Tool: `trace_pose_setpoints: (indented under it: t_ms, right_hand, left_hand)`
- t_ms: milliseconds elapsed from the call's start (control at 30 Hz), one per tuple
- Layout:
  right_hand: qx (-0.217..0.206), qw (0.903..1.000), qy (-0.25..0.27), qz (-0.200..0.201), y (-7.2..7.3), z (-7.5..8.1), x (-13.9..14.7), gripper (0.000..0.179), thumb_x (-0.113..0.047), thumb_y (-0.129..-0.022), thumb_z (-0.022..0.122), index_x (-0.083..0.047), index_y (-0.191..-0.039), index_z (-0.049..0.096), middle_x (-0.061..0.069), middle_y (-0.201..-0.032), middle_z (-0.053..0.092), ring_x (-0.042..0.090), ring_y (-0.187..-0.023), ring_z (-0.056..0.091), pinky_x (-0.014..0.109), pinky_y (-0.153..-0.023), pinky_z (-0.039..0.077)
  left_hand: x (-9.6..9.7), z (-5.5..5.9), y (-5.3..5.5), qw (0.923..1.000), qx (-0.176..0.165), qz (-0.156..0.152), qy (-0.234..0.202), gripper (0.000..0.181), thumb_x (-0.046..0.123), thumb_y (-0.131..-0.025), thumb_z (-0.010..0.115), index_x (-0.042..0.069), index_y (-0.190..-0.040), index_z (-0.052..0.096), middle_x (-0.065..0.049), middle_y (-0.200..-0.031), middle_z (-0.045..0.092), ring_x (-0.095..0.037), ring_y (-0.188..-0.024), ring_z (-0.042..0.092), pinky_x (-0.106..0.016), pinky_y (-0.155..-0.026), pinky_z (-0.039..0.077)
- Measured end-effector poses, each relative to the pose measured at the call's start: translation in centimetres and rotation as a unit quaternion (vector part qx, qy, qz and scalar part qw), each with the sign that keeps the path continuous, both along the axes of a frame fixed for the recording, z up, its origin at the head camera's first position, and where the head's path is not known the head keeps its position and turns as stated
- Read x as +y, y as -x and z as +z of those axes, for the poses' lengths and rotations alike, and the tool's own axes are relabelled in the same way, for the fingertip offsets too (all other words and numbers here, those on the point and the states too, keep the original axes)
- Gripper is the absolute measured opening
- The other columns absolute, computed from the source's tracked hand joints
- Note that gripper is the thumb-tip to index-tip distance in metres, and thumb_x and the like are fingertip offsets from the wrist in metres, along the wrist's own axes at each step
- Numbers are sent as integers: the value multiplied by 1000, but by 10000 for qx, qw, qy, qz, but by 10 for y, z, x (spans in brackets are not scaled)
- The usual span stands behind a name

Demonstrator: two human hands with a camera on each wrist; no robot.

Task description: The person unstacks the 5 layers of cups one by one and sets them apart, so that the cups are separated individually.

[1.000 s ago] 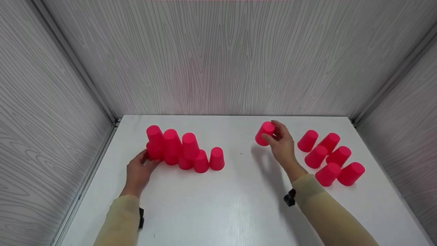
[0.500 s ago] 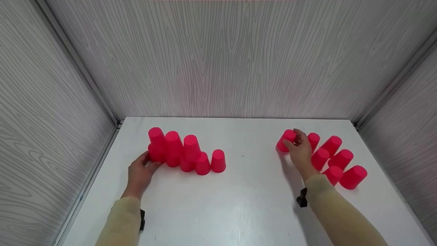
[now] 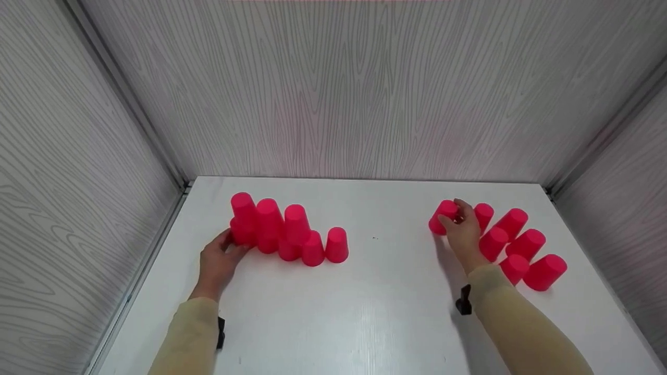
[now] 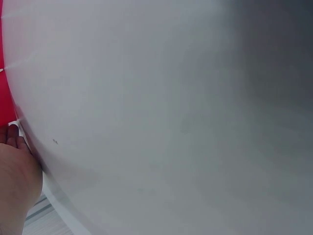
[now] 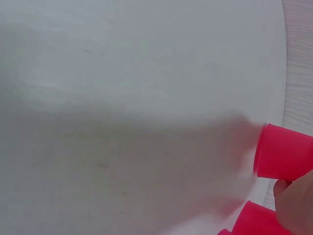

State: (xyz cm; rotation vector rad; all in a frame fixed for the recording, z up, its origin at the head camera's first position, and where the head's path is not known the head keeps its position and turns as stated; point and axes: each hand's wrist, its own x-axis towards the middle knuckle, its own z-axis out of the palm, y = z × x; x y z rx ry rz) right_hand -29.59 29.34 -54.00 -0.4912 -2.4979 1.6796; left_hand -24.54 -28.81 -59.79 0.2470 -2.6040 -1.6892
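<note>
My left hand (image 3: 218, 265) holds the lower leftmost pink cup (image 3: 239, 233) of a row, thumb in front and fingers at its left side. Three upside-down cups, such as the upper left cup (image 3: 245, 208), sit on top of that row. In the left wrist view, the hand (image 4: 18, 171) shows at the left edge beside a cup (image 4: 6, 100). At the right, my right hand (image 3: 462, 234) grips another upside-down cup (image 3: 440, 219) between thumb and fingers. The right wrist view has this cup (image 5: 283, 152) with the thumb against its side.
Several more upside-down pink cups stand in a cluster to the right, including a cup (image 3: 545, 272) nearest the front; my right hand partly covers some. The row's right-end cup (image 3: 337, 245) stands single. Wood-grain panels (image 3: 365, 94) enclose the white table (image 3: 333, 323).
My right hand has carried its cup rightward, from right of the middle to beside the right-hand cluster, slowing in the last half second. The left hand stays at the row.
</note>
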Motion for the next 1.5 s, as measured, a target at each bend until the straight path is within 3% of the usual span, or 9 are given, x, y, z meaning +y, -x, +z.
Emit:
trace_pose_setpoints:
  t_ms: [667,833,933,1067,1233,1333,1500]
  right_hand:
    - [-154,9997,-140,119,0,1,5,89,-24,-100,77,-23,-170,22,11,-169,34,36,-153,34,48,-115,47]
    - [116,9991,-277,288,-1,4,7,86,-23,-102,73,-21,-170,22,13,-171,30,37,-156,30,49,-118,43]
    - [496,9965,-542,388,0,12,2,81,-24,-104,71,-21,-170,24,10,-173,29,34,-158,26,50,-120,40]
    - [1070,9880,-989,519,3,28,-17,76,-26,-104,71,-21,-168,30,8,-171,32,33,-157,29,50,-120,41]
    - [1655,9772,-779,1082,-2,45,-56,70,-25,-103,74,-16,-164,39,8,-165,44,25,-154,39,43,-123,36]
    - [1707,9732,-386,1493,-10,49,-84,68,-23,-100,77,-19,-160,45,5,-158,52,23,-149,46,40,-123,37]
    - [1411,9685,-120,2048,-25,43,-128,68,-25,-98,81,-25,-157,49,1,-154,56,21,-145,51,38,-121,41]
  left_hand:
    - [-1,-4,3,10000,-14,-7,-92,77,39,-100,76,19,-165,41,-5,-161,50,-28,-152,42,-47,-117,45]
    - [0,-4,1,9999,-68,13,-152,79,41,-99,77,21,-165,40,-4,-162,49,-29,-151,42,-47,-115,47]
    - [-1,-3,2,9999,-70,19,-144,79,40,-99,77,21,-166,39,-3,-162,49,-29,-151,43,-47,-115,47]
    - [-2,-2,2,9998,-73,51,-151,80,40,-98,78,22,-166,39,-2,-161,50,-28,-150,44,-46,-114,48]
    - [-2,-1,2,9998,-126,64,-108,81,43,-98,78,23,-166,39,-2,-161,49,-27,-150,43,-45,-115,48]
    - [-1,0,2,9999,-133,56,-42,81,43,-98,77,22,-166,39,-3,-162,49,-28,-150,42,-45,-116,46]
    - [0,2,1,9998,-202,62,-12,83,45,-98,77,22,-167,37,-4,-163,47,-28,-152,41,-45,-117,45]
